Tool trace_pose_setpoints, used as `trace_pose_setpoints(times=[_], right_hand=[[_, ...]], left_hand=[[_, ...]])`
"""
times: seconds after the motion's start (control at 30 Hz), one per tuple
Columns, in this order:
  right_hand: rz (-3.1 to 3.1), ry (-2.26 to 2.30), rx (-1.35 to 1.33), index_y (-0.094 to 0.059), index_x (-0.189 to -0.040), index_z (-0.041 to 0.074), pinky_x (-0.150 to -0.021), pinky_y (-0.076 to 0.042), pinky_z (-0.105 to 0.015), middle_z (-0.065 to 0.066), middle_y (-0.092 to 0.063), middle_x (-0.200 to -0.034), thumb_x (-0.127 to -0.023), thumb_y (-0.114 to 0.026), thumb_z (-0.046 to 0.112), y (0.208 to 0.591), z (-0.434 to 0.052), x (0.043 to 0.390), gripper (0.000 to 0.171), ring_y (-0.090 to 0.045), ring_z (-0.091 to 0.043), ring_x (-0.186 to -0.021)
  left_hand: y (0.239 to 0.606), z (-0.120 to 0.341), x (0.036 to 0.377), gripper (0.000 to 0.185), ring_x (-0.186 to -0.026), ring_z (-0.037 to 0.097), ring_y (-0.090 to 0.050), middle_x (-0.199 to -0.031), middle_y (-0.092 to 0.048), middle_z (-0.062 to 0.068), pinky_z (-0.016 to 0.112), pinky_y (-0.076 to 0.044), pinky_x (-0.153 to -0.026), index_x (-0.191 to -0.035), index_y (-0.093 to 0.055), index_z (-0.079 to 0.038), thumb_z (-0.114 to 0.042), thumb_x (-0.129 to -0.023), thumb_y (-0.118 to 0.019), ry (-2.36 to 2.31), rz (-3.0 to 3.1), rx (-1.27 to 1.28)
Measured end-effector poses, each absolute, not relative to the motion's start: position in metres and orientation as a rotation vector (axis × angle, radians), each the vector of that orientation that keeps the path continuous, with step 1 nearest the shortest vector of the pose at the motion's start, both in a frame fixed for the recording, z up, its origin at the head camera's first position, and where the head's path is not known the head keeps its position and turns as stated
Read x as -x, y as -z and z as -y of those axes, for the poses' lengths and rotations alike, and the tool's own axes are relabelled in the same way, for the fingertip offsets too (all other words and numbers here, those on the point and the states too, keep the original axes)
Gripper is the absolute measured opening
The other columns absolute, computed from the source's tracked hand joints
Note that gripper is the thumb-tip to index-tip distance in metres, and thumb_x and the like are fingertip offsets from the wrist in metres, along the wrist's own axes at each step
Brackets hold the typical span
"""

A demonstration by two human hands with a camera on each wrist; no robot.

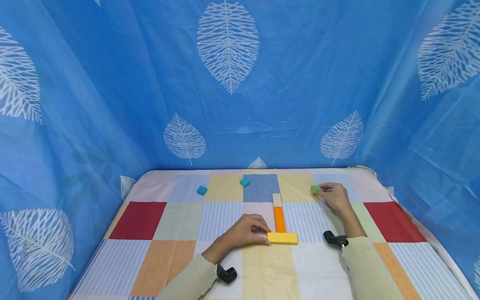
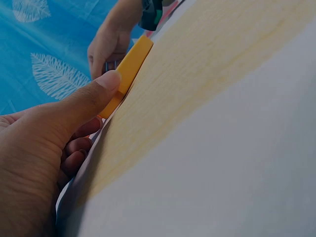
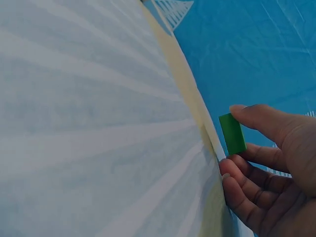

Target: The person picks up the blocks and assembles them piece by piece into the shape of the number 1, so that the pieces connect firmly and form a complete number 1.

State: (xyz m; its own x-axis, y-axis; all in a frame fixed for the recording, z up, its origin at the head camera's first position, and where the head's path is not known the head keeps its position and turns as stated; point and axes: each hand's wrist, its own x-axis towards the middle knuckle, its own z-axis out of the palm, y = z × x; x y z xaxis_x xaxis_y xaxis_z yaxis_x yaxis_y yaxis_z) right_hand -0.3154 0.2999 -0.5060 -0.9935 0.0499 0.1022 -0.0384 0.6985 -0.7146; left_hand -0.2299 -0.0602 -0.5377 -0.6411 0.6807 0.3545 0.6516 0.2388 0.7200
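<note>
While the left hand [image 1: 245, 230] rests its thumb and fingertips against the end of the yellow block [image 1: 282, 238], likely to keep it from sliding, the right hand [image 1: 335, 196] pinches a small green block [image 1: 316, 188] between thumb and fingers. That grip looks closed on the green block, which may be just off the bench [image 1: 168, 258]; it is hard to tell. Beside the left grip, an orange block [image 1: 279, 219] stands end-on to the yellow one, with a cream block [image 1: 276, 199] past it. Two teal blocks [image 1: 201, 190] lie far off.
</note>
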Motion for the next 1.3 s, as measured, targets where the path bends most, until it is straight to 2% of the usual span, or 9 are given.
trace_pose_setpoints(times=[0.13, 0.23, 0.53, 0.87, 1.1, 1.3], right_hand=[[2.773, -1.278, 0.014, -0.065, -0.124, -0.011, -0.062, -0.055, -0.027, -0.028, -0.068, -0.111, -0.092, -0.076, 0.026, 0.502, -0.297, 0.315, 0.05, -0.07, -0.026, -0.082], [2.748, -1.338, 0.0, -0.064, -0.124, -0.011, -0.058, -0.056, -0.027, -0.028, -0.069, -0.108, -0.092, -0.076, 0.025, 0.497, -0.293, 0.314, 0.05, -0.07, -0.021, -0.072], [2.731, -1.329, -0.04, -0.067, -0.124, -0.007, -0.064, -0.055, -0.03, -0.021, -0.071, -0.106, -0.092, -0.077, 0.033, 0.485, -0.284, 0.311, 0.052, -0.068, -0.02, -0.082], [2.698, -1.368, -0.133, -0.067, -0.124, -0.008, -0.061, -0.057, -0.034, -0.023, -0.072, -0.103, -0.091, -0.078, 0.029, 0.478, -0.269, 0.31, 0.051, -0.069, -0.024, -0.081], [2.718, -1.323, -0.161, -0.069, -0.123, -0.005, -0.061, -0.052, -0.029, -0.019, -0.072, -0.103, -0.089, -0.079, 0.031, 0.476, -0.256, 0.311, 0.05, -0.064, -0.024, -0.084], [2.716, -1.323, -0.208, -0.069, -0.124, -0.003, -0.064, -0.054, -0.031, -0.02, -0.071, -0.108, -0.09, -0.079, 0.032, 0.476, -0.248, 0.309, 0.05, -0.065, -0.029, -0.088]], left_hand=[[0.54, 0.06, 0.23, 0.028, -0.087, 0.0, -0.061, -0.095, -0.071, -0.008, 0.019, -0.054, -0.081, -0.102, -0.081, -0.011, -0.02, -0.078, -0.09, -1.402, -2.439, -1.284], [0.541, 0.06, 0.229, 0.028, -0.088, 0.0, -0.061, -0.095, -0.071, -0.008, 0.019, -0.054, -0.081, -0.102, -0.081, -0.011, -0.02, -0.078, -0.09, -1.402, -2.44, -1.288], [0.541, 0.06, 0.23, 0.027, -0.088, 0.0, -0.06, -0.096, -0.071, -0.008, 0.018, -0.054, -0.081, -0.102, -0.081, -0.012, -0.022, -0.079, -0.09, -1.392, -2.452, -1.325], [0.541, 0.061, 0.232, 0.027, -0.086, 0.0, -0.06, -0.095, -0.071, -0.008, 0.019, -0.053, -0.079, -0.102, -0.081, -0.012, -0.022, -0.079, -0.089, -1.394, -2.457, -1.353], [0.542, 0.062, 0.232, 0.026, -0.087, 0.001, -0.061, -0.095, -0.071, -0.007, 0.019, -0.054, -0.079, -0.102, -0.081, -0.012, -0.022, -0.079, -0.089, -1.409, -2.446, -1.358], [0.54, 0.06, 0.232, 0.026, -0.088, 0.001, -0.062, -0.096, -0.071, -0.006, 0.019, -0.054, -0.08, -0.102, -0.081, -0.011, -0.022, -0.079, -0.089, -1.402, -2.452, -1.374]])
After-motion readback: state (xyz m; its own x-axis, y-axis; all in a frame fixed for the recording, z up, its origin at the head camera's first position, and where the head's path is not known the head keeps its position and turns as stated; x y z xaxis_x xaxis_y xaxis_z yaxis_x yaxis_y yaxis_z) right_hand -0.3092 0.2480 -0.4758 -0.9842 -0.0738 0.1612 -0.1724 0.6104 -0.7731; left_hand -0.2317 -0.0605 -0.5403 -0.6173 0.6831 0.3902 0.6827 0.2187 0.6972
